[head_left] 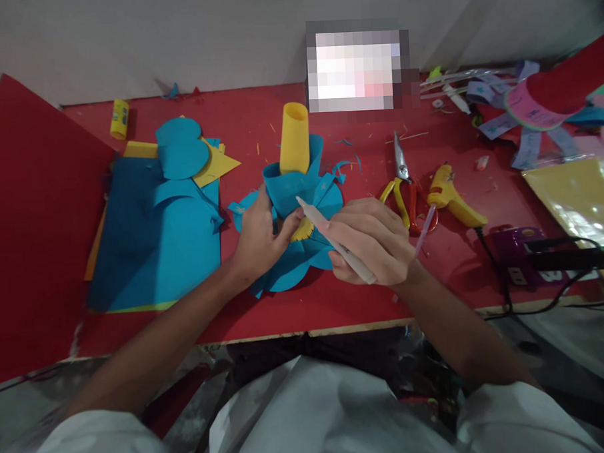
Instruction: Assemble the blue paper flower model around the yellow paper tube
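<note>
A blue paper craft piece (pixel 300 186) with fanned pleats lies on the red table (pixel 335 298); a yellow paper tube (pixel 295 138) stands upright in its middle. My left hand (pixel 260 235) is closed, pinching the blue paper at the base of the tube. My right hand (pixel 373 240) is closed around a pale glue stick (pixel 332 238), whose tip points at the blue paper beside my left thumb.
Blue and yellow paper sheets (pixel 157 239) lie at the left, next to a leaning red board (pixel 32 225). Scissors (pixel 403 182) and a yellow glue gun (pixel 451 196) lie at the right, with a purple power strip (pixel 520 250) and cables. Paper scraps sit far right.
</note>
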{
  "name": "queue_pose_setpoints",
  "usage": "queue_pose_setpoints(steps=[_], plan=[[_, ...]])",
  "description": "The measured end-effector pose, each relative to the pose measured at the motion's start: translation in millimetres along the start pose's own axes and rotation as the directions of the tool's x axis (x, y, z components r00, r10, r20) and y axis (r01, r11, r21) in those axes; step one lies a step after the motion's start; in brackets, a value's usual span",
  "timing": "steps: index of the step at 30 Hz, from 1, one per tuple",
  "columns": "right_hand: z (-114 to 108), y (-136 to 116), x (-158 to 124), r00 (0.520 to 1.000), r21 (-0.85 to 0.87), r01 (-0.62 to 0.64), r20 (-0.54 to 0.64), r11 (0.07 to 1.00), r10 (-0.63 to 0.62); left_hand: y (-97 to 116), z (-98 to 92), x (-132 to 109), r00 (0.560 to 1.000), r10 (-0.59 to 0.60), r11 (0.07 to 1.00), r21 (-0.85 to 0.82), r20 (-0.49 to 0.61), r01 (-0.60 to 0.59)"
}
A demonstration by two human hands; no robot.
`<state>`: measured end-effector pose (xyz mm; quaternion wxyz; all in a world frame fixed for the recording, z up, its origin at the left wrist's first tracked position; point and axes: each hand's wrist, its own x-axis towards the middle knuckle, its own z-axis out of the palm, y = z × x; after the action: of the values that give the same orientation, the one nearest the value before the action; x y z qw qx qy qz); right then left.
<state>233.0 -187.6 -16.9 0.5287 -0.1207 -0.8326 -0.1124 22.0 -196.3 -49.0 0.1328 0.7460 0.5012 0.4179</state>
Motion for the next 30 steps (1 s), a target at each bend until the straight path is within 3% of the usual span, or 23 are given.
queue_pose_setpoints(steps=[11, 17, 23, 30], plan=[[1.2, -0.5, -9.4, 0.995, 0.021, -0.079, 0.061, 0.997, 0.078, -1.3, 0.2, 2.7, 0.999, -0.032, 0.999, -0.043, -0.001, 0.032], [2.8, 2.7, -12.1, 0.994, 0.005, -0.107, 0.031, 0.994, 0.107, -6.9, 1.1, 6.7, 0.989, -0.137, 0.985, -0.098, 0.053, 0.142], [6.2, 3.1, -9.2, 0.982, -0.023, -0.17, 0.076, 0.985, 0.171, -7.2, -1.4, 8.0, 0.991, -0.126, 0.984, -0.123, 0.034, 0.13], [-1.4, 3.4, -4.6, 0.98, -0.039, -0.192, -0.056, 0.981, 0.19, -15.1, -10.8, 27.7, 0.996, -0.061, 0.984, -0.174, -0.067, 0.048]])
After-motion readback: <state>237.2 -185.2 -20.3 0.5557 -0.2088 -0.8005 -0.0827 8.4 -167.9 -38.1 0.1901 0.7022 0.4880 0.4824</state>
